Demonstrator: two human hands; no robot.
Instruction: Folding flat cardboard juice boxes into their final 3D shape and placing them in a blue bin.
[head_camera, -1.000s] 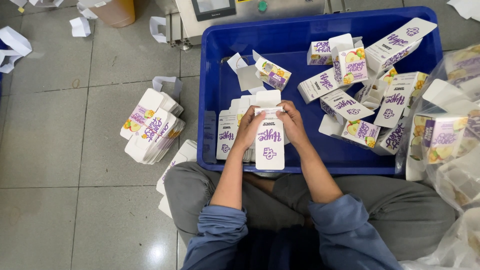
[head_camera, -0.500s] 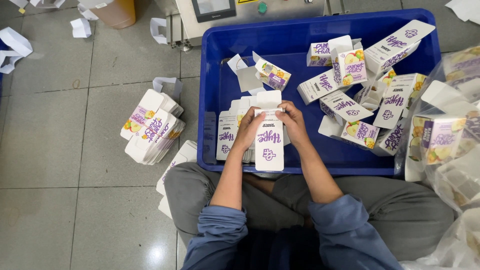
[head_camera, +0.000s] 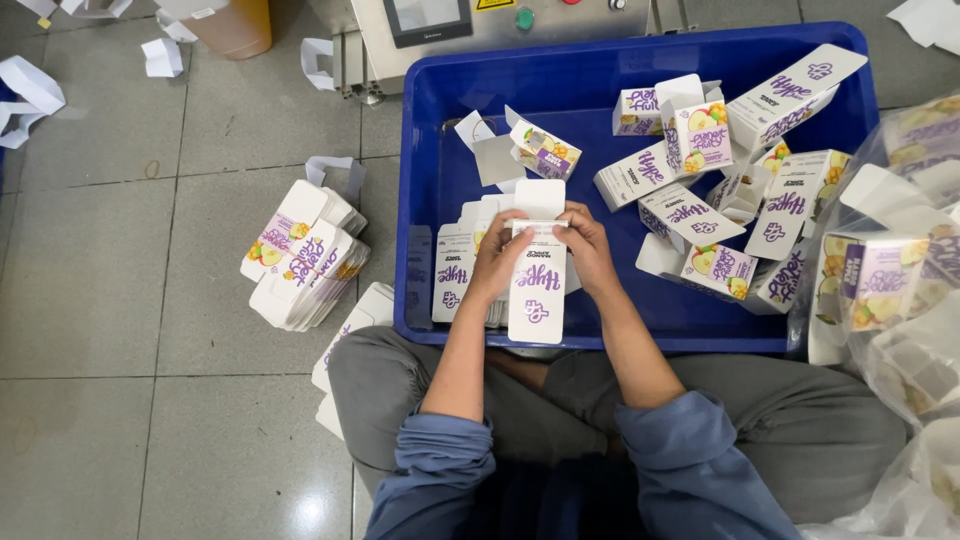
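left hand (head_camera: 497, 258) and right hand (head_camera: 588, 250) grip one white and purple carton (head_camera: 537, 290) by its upper end, fingers closed on both sides, over the near edge of the blue tub (head_camera: 440, 150). beyond lie loose folded cartons (head_camera: 690, 215).

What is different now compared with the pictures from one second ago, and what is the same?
Very little moved. Both hands, left hand and right hand, keep their grip on the white and purple flat cardboard carton; their fingertips have worked slightly at its top flap. The blue plastic crate, the folded cartons inside it and the stack of flat cartons on the floor stayed as they were.
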